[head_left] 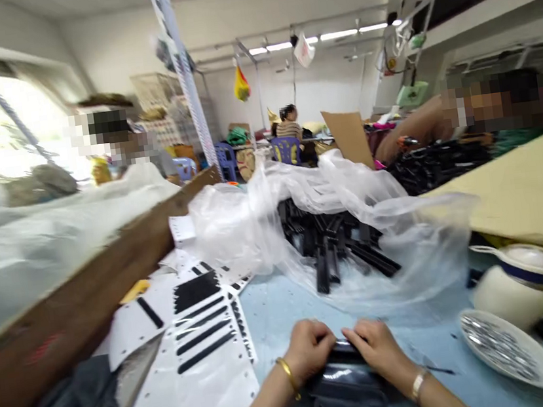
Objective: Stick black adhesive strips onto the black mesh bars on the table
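Observation:
At the front of the table, my left hand [313, 350] and my right hand [379, 349] pinch the far edge of a glossy black leather-like piece [350, 385]. Thumbs and fingers are closed on its two far corners. The piece lies towards me between my forearms, with layered or folded edges. Its near end runs out of view. A thin dark strip [438, 370] rests beside my right wrist. Beyond my hands, a clear plastic bag [254, 225] lies open, with many black strip-like pieces [331, 249] spilling from its mouth.
White sheets [216, 402] with black strips lie at left, beside a wooden board [90, 305]. At right stand a dish of small metal parts [504, 350] and a cream lidded pot [509, 283]. Co-workers sit behind, near a cardboard sheet [348, 134] and a black heap [437, 163].

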Demonstrator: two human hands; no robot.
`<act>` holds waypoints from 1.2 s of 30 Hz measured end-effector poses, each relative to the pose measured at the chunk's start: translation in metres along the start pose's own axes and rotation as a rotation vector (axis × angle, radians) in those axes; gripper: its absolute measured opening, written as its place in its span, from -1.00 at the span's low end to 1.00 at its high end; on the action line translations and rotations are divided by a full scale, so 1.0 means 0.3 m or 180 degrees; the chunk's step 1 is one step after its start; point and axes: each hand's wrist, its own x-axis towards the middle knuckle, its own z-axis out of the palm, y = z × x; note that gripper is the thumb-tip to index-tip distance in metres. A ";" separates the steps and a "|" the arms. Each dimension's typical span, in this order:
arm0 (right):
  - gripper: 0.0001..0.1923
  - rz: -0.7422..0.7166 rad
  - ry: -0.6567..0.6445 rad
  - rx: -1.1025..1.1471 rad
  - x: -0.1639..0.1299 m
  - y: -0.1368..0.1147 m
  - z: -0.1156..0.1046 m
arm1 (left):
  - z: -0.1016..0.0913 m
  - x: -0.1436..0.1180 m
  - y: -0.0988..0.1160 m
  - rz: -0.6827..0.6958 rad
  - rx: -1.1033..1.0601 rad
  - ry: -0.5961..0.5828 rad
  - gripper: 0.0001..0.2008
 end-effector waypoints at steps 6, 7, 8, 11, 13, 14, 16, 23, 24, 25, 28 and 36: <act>-0.50 0.0182 -0.0638 0.0371 -0.069 0.058 0.015 | 0.026 -0.045 0.002 -0.0291 0.0132 0.0052 -0.80; -0.52 0.0234 -0.0653 0.0391 -0.078 0.054 0.009 | 0.030 -0.046 0.002 -0.0314 0.0104 0.0025 -0.81; -0.51 0.0255 -0.0580 0.0393 -0.084 0.044 -0.003 | 0.032 -0.047 0.002 -0.0321 0.0074 -0.0008 -0.82; -0.51 -0.0012 -0.0437 0.0424 -0.090 0.005 -0.049 | 0.031 -0.043 -0.001 -0.0236 -0.0004 -0.0089 -0.84; -0.57 0.0059 -0.0451 0.0406 -0.087 0.004 -0.078 | 0.024 -0.042 -0.007 -0.0153 -0.0025 -0.0080 -0.78; -0.58 0.0136 -0.0431 0.0373 -0.086 0.012 -0.092 | 0.019 -0.046 -0.010 -0.0127 -0.0014 -0.0027 -0.73; -0.56 0.0294 -0.0323 0.0274 -0.091 0.028 -0.118 | 0.005 -0.067 -0.011 -0.0105 0.0023 0.0168 -0.68; -0.64 0.0055 0.0055 -0.0141 -0.143 -0.089 -0.077 | 0.042 -0.196 0.037 0.0646 0.0945 0.0508 -0.56; -0.65 -0.0104 -0.0053 -0.0226 -0.150 -0.108 -0.059 | 0.056 -0.203 0.039 0.0766 0.1139 0.0439 -0.56; -0.66 -0.0194 -0.0176 -0.0273 -0.156 -0.120 -0.043 | 0.068 -0.207 0.038 0.0822 0.1271 0.0388 -0.55; -0.66 -0.0222 -0.0318 -0.0258 -0.161 -0.114 -0.017 | 0.088 -0.211 0.027 0.0790 0.1328 0.0369 -0.55; -0.61 0.0068 -0.0296 -0.0079 -0.152 -0.056 -0.042 | 0.069 -0.199 0.027 0.0799 0.1030 0.0478 -0.54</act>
